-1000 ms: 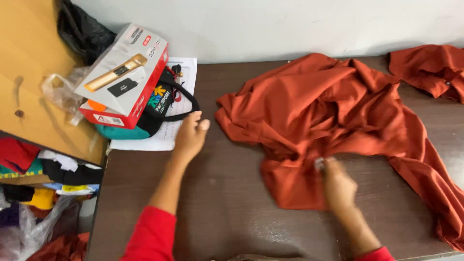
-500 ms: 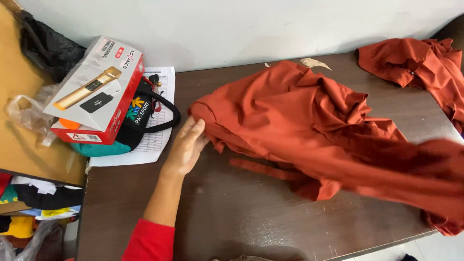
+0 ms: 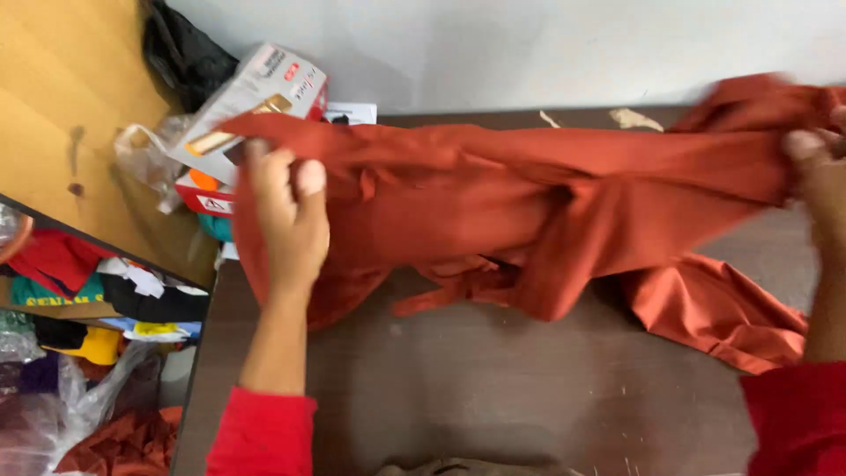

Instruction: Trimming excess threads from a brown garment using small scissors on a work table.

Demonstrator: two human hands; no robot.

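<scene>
Item: rust-orange garment (image 3: 546,203), soft cloth, creased. Held stretched in the air above the dark wooden table (image 3: 493,397), spanning nearly the full width of the view. Its upper edge runs taut between the two hands; the lower folds sag, and one tail (image 3: 714,308) lies on the tabletop at the right.

Grip, left: left hand (image 3: 286,220) closed on the garment's left end, fingers curled into the cloth, thumb pressed on top. The cloth drapes down past the wrist on that side.

Grip, right: right hand (image 3: 820,176) at the frame edge, blurred, fingers pinched on the garment's right end. The cloth bunches just beside and above the knuckles.

Change from half a second ago: the garment lay heaped on the table with the left hand flat at its edge and the right hand out of view; it is now lifted and pulled wide, and the left hand has shifted toward the boxes.

Pose: both forearms reach forward and well apart, red sleeves (image 3: 264,432) at the wrists, left palm turned down.

Surroundings: white and red carton (image 3: 256,88) behind the left end of the cloth, partly covered by it; black bag (image 3: 181,53) against the wall; yellow wooden surface (image 3: 70,115) at left; mixed coloured clothes (image 3: 79,291) stacked below it.
</scene>
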